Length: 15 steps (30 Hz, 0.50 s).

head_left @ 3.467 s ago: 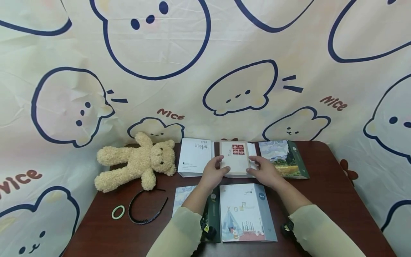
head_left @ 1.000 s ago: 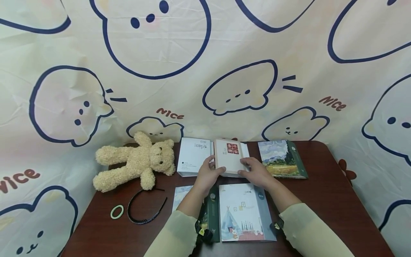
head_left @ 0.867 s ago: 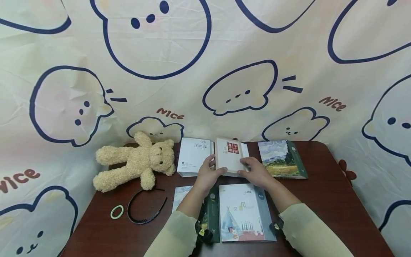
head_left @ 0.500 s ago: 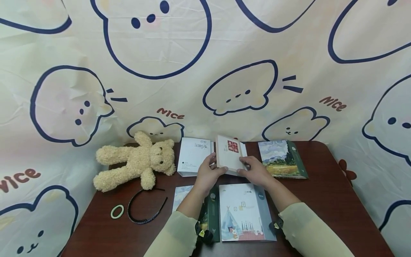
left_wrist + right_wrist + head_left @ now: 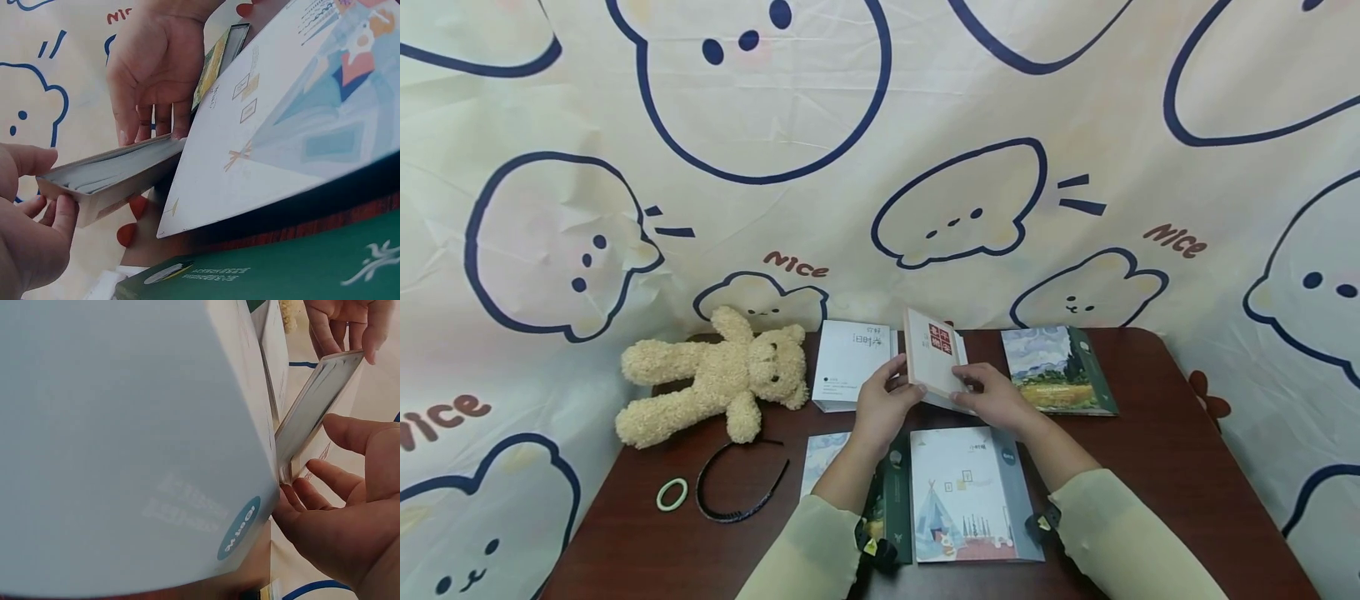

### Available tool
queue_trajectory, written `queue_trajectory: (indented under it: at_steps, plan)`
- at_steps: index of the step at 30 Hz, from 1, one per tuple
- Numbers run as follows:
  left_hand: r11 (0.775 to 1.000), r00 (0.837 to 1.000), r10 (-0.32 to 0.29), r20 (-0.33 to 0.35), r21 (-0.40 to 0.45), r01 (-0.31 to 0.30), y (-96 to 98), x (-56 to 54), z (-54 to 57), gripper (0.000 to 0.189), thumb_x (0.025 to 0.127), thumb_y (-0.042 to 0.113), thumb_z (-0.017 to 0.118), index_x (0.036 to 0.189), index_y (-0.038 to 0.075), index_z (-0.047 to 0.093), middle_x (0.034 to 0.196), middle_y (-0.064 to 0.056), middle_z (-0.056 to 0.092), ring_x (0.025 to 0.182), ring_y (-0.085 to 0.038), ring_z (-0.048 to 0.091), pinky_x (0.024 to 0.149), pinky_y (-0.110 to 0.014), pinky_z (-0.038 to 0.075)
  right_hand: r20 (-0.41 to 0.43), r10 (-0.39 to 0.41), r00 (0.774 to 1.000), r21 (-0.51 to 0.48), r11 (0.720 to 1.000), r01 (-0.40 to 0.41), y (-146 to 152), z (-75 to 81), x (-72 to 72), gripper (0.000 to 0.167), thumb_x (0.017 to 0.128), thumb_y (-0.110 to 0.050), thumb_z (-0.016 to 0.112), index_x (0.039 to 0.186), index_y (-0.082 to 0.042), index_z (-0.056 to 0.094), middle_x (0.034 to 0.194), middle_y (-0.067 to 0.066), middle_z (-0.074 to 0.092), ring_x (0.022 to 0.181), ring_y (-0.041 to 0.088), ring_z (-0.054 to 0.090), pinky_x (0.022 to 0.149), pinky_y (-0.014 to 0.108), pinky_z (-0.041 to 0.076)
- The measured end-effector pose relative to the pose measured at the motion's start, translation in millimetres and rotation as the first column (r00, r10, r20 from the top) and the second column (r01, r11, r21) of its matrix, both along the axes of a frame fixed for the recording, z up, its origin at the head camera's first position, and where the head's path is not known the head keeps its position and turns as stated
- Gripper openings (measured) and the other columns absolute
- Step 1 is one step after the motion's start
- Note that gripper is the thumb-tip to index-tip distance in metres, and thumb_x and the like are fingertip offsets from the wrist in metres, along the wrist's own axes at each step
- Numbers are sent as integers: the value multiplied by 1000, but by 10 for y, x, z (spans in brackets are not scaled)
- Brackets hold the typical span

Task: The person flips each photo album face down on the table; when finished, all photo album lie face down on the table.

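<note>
Both hands hold a cream album (image 5: 927, 362) with a red block of characters on its cover, tilted above the back of the table. My left hand (image 5: 883, 404) grips its left side near the lower corner, thumb along the near edge. On the other side, my right hand (image 5: 996, 398) pinches the right edge, several fingers curled under. A white strip shows along the album's right side. In the left wrist view the album's near edge (image 5: 115, 170) shows whitish pages between stiff covers. The right wrist view has the same edge (image 5: 319, 403) stretched between both hands.
Left of the held album lies a white album (image 5: 850, 367); right of it, one with a landscape painting (image 5: 1048, 367). Nearer lie a tent-picture album (image 5: 962, 500) and a green-edged album (image 5: 897, 500), partly under the left arm. A teddy bear (image 5: 722, 379), hairband (image 5: 730, 517) and green ring (image 5: 672, 495) lie left.
The cream album has shifted left from its earlier place, lifted and tilted more, its far left corner rising. Both hands moved left with it, keeping hold. The other things stayed put.
</note>
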<state>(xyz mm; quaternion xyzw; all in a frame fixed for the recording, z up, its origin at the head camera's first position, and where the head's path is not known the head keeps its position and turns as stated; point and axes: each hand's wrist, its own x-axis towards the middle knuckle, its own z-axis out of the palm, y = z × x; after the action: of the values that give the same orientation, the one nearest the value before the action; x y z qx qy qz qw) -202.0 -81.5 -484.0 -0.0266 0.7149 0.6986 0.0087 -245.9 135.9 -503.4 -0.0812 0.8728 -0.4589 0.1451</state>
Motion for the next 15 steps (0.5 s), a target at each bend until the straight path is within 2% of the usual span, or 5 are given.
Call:
queue_trajectory:
  at_steps: [11, 15]
  plan:
    - [1000, 1000, 10, -28, 1, -10, -7, 8, 3, 57, 96, 12, 74, 150, 18, 57, 134, -10, 60, 123, -23, 64, 97, -27, 55, 43, -22, 999, -39, 999, 24, -18, 8, 2, 58, 97, -32, 74, 151, -21, 55, 154, 12, 47, 139, 39, 47, 110, 65, 39]
    - [1000, 999, 4, -44, -1, -4, -8, 14, 11, 55, 96, 13, 75, 148, 19, 58, 132, -10, 61, 122, -24, 65, 96, -28, 55, 55, -30, 998, -37, 999, 32, -31, 28, 11, 58, 96, -32, 74, 151, -23, 55, 154, 12, 47, 135, 39, 50, 107, 64, 44]
